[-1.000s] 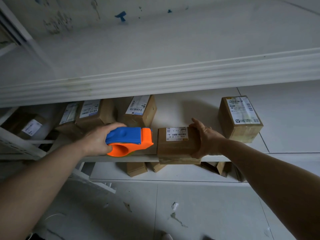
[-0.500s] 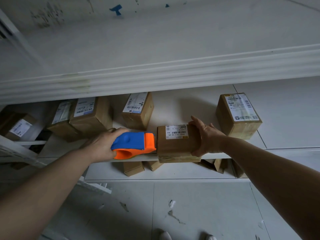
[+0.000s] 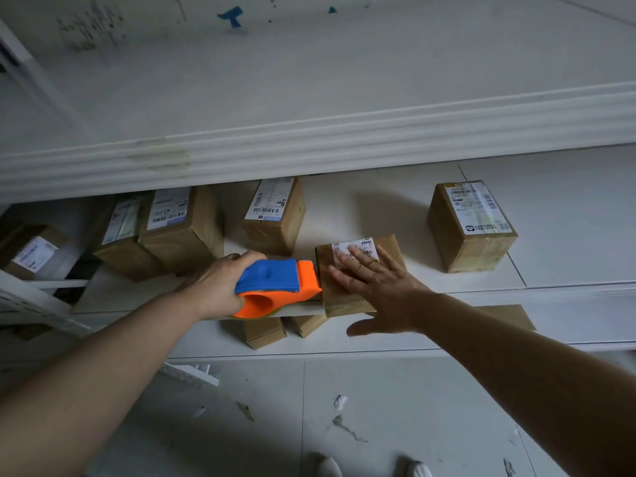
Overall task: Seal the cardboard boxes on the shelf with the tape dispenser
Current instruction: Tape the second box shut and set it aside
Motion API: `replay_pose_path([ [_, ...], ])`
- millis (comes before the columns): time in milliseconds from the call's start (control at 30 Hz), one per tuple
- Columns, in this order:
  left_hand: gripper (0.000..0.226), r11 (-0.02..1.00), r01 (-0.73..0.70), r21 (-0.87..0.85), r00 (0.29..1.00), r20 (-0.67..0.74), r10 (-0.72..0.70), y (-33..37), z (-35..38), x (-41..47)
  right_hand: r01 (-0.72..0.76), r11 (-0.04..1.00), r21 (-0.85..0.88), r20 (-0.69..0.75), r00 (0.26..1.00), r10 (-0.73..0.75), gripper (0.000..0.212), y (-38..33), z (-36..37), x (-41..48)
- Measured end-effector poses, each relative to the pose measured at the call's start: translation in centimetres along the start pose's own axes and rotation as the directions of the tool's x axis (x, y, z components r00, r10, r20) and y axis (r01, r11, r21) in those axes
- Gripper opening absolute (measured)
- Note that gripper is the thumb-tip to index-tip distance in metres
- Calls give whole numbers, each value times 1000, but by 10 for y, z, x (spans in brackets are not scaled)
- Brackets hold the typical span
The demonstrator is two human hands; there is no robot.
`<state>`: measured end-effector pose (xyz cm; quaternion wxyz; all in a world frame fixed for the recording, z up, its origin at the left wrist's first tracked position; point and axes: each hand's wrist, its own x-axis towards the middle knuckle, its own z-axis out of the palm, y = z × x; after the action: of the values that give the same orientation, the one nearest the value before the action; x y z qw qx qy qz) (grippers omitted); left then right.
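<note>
Tape dispenser [image 3: 277, 287]: long axis left-right, orange nose touching the front box [image 3: 347, 290] at the shelf [image 3: 481, 287] edge.
Left hand [image 3: 215, 287]: grip wrapped around dispenser.
Right hand [image 3: 378, 287]: fingers spread flat on box top.
Around: labelled boxes [image 3: 275, 215] behind.

I see white metal shelving [image 3: 344, 132] in dim light, its top board [image 3: 309, 63] scuffed with blue marks. Below, the pale tiled floor [image 3: 395, 407] is littered with scraps.

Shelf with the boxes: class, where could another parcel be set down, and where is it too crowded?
Free: the bare shelf between the middle rear box and the far-right box, plus everything right of that box. Crowded: the left end, where boxes sit packed together.
</note>
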<state>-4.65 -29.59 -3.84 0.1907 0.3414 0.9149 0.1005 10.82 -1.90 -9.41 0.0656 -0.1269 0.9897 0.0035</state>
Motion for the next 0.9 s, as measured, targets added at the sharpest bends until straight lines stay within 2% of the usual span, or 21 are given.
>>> replay_pose_path([
  [100,81,1000,-5,0,1000,-11,5,-1,2,-2,24,1000,20,7,1000,-24,101,-6,1,-1],
  [233,80,1000,2,-16,999,-38,-3,-1,4,-3,-61,995,82,9,998,60,99,-16,-8,5],
  [433,76,999,-19,-35,999,-50,17,6,4,-13,-230,973,26,93,969,227,132,-29,-33,55],
  [500,78,999,-17,-43,998,-55,14,8,2,-18,-248,968,26,147,959,241,132,-27,-37,65],
  [567,78,998,-39,-59,994,-100,33,12,-5,-25,-265,961,79,106,961,256,132,-23,-42,64],
  [600,77,995,-55,-77,989,-141,44,16,-9,-27,-284,946,159,71,959,276,133,-19,-47,60],
  [667,77,989,-92,-115,969,-240,63,28,-22,-32,-294,836,463,12,945,325,136,-7,-58,47],
  [733,79,983,-132,-124,952,-293,90,47,-34,-33,-239,643,727,-1,937,350,138,2,-60,28],
  [767,81,983,-145,-109,951,-289,108,57,-37,-33,-227,565,793,17,936,351,137,6,-57,18],
  [833,83,984,-164,-67,955,-261,142,78,-39,-29,-224,488,844,41,933,358,133,11,-46,-3],
  [900,83,981,-178,-71,955,-252,155,95,-35,-24,-233,513,826,43,934,354,134,16,-41,-15],
])
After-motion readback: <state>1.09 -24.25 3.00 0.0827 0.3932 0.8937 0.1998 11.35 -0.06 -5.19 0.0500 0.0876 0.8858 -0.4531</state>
